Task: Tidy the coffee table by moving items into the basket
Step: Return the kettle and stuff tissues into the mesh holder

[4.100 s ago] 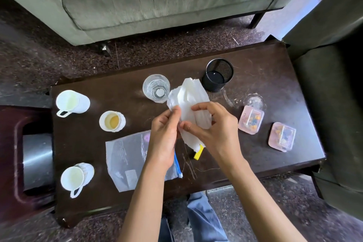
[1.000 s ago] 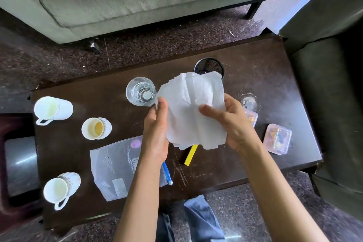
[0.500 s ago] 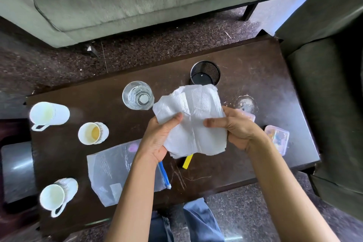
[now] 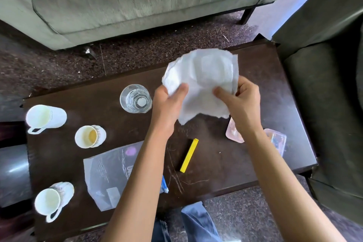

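Both hands are raised above the far half of the coffee table (image 4: 255,76) and set apart. The left hand (image 4: 169,104) pinches the left side of a white paper napkin (image 4: 202,82), and the right hand (image 4: 243,102) pinches its right side. The napkin hangs spread and crumpled between them, clear of the table top. I see no basket in this view. The napkin hides the strip of table along the far edge, so I treat the drop point as unconfirmed.

Hazards, as I judge them:

1. Tearing. The napkin is thin and its upper edge is ragged. Drawing the hands further apart could split it.
2. Tipping. A clear glass (image 4: 136,98) stands near the far edge, just beside the left hand. A leftward sweep of that wrist could knock it over. I cannot tell whether the glass holds liquid; if it does, the spill could reach the plastic bag (image 4: 112,171) near the front edge.
3. Blind release. The napkin blocks my sight line. Letting go now could land it on the table or past the far edge.
4. Forearm contact. The arms cross above a yellow stick (image 4: 189,155) and a pink box (image 4: 233,133). Lowering them could push either one toward an edge.
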Demonstrator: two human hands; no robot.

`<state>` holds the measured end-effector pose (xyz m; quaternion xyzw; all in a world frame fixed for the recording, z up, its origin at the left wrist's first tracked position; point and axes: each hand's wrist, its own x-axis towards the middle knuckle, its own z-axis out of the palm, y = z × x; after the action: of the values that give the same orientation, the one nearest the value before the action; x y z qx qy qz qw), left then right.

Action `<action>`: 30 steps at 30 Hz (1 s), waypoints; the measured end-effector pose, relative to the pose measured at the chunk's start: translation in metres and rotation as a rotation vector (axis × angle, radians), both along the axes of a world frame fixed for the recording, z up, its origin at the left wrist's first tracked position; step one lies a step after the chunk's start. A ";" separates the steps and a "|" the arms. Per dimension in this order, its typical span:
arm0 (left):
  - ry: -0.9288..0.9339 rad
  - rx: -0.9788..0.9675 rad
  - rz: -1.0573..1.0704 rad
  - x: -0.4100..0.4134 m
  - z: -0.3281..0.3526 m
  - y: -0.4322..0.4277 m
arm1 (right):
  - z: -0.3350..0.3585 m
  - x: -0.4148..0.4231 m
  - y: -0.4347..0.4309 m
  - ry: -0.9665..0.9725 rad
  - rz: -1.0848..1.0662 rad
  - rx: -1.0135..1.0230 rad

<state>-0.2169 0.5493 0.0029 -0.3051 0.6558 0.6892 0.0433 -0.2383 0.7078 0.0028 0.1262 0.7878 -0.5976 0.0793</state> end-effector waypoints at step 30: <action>0.155 -0.979 -0.046 -0.047 -0.073 0.033 | -0.073 -0.044 -0.024 0.264 0.020 0.629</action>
<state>-0.2644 0.5823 -0.0698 -0.2227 0.9104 0.3199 -0.1389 -0.2822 0.6841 -0.0700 0.0581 0.9382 -0.3358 -0.0602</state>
